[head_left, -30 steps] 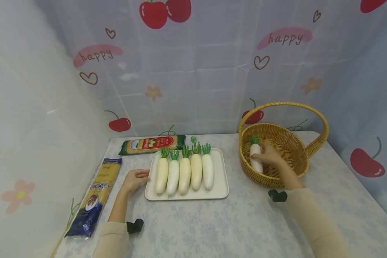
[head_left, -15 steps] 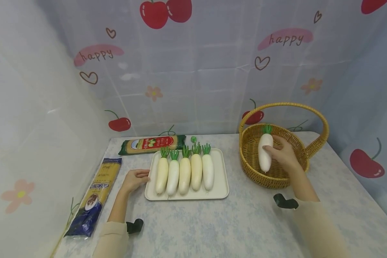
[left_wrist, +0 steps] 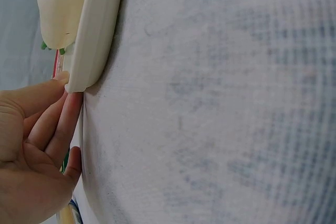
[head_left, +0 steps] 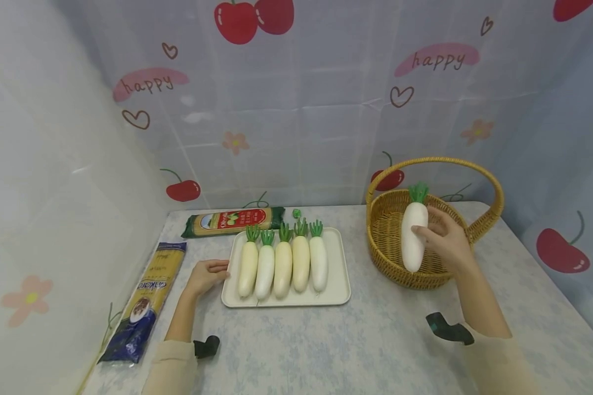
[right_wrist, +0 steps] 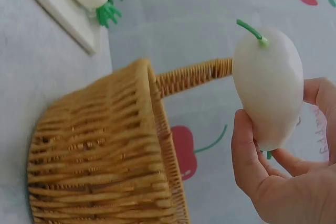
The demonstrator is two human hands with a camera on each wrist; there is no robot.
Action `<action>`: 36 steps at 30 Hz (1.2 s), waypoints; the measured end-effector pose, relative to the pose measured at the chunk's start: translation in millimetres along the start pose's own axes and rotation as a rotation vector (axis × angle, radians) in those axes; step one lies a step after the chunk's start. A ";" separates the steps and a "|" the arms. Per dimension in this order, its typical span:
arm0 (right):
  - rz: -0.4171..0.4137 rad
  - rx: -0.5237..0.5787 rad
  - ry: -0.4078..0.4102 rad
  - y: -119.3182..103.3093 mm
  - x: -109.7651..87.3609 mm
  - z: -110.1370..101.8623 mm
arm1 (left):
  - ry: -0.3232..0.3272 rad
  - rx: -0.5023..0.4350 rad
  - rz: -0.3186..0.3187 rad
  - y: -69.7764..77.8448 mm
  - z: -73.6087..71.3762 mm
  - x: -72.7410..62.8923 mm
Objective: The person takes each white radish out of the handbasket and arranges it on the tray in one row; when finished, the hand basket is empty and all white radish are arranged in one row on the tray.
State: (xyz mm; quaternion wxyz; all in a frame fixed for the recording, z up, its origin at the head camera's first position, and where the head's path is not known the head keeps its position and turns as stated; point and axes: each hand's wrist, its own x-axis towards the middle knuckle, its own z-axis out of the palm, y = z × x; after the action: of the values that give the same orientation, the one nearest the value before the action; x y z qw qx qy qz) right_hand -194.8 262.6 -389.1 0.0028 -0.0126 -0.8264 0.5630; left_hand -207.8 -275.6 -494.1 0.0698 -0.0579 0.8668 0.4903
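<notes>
My right hand [head_left: 447, 241] grips a white radish [head_left: 414, 237] with green leaves, raised above the wicker basket [head_left: 387, 263]. In the right wrist view the radish [right_wrist: 270, 82] is seen end-on, between the thumb and fingers of the right hand [right_wrist: 294, 187], beyond the basket's handle [right_wrist: 194, 77]. At the left edge of a cream tray [head_left: 336, 296], my left hand [head_left: 206, 276] pinches the rim. The left wrist view has the thumb of the left hand [left_wrist: 39, 145] on top of the tray's rim [left_wrist: 94, 40] and the fingers below. Several white and yellowish radishes [head_left: 283, 269] lie side by side on the tray.
A green-ended pasta pack [head_left: 233, 220] lies behind the tray. Left of my left arm is a blue and yellow pasta pack [head_left: 145, 304]. A small green piece [head_left: 296, 213] sits near the table's back edge. The basket's tall handle [head_left: 440, 159] arches over it.
My right hand has lifted the radish out of the basket's left side, moving it up and to the right. The left hand and the tray stay where they were.
</notes>
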 end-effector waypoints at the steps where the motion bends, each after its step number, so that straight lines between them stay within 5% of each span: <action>1: 0.006 0.005 -0.012 -2.2 -3.9 1.6 | -0.001 0.000 0.003 0.0 0.1 -0.2; 11: -0.009 0.059 -0.107 -11.6 -27.3 29.6 | -0.012 -0.009 0.045 -0.3 0.2 -0.6; 24: -0.193 0.165 -0.241 -11.0 -34.7 91.4 | 0.000 -0.015 0.030 0.2 -0.4 -1.0; 29: -0.171 0.156 -0.257 -2.0 -24.9 113.0 | -0.007 -0.020 0.029 2.5 -0.4 -2.5; 36: -0.084 0.060 -0.171 10.8 -2.8 130.9 | -0.016 -0.027 0.022 3.1 0.4 -3.4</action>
State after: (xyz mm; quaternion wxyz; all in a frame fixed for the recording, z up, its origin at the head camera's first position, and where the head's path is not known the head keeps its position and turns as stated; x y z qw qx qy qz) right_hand -194.2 144.7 -447.0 -0.0437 0.0702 -0.8061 0.5859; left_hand -205.0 -273.5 -491.1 0.0703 -0.0454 0.8601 0.5032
